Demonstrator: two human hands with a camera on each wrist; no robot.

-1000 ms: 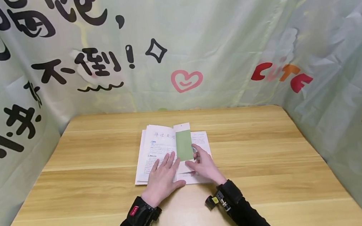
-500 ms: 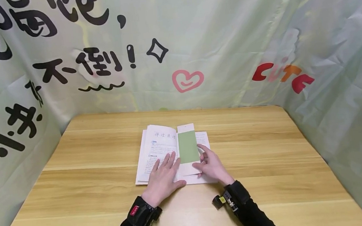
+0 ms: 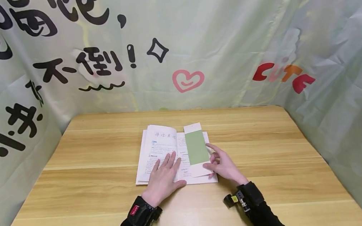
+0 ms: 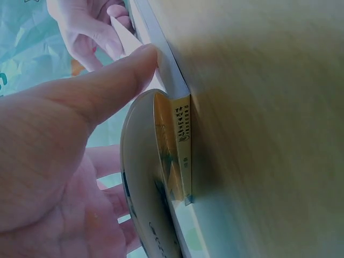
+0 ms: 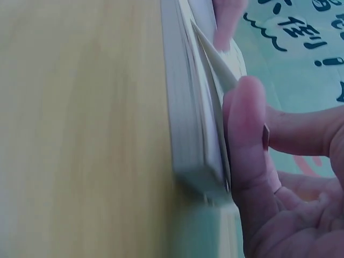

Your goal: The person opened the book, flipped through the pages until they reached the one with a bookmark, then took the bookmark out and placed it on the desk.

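An open book (image 3: 162,138) with printed text lies on the wooden table. My left hand (image 3: 164,177) lies spread over its left page, the thumb (image 4: 137,67) reaching across to the lower edge near the spine (image 4: 184,145). In my right hand (image 3: 222,163) is a bookmark (image 3: 196,147), a green card strip with white ends, pinched at its lower right edge between thumb and fingers. It slants a little over the right page (image 3: 182,148). In the right wrist view the bookmark's near corner (image 5: 223,70) shows between the fingertips, tilted up from the pages.
The wooden table (image 3: 268,148) extends around the book on all sides. A pale green printed cloth (image 3: 220,45) with lettering hangs behind and along both sides of the table. Black straps with small cameras (image 3: 142,213) sit on both wrists.
My right hand has drawn the bookmark rightward, away from the book's middle fold, uncovering more text on the right page. The left hand has stayed on the left page.
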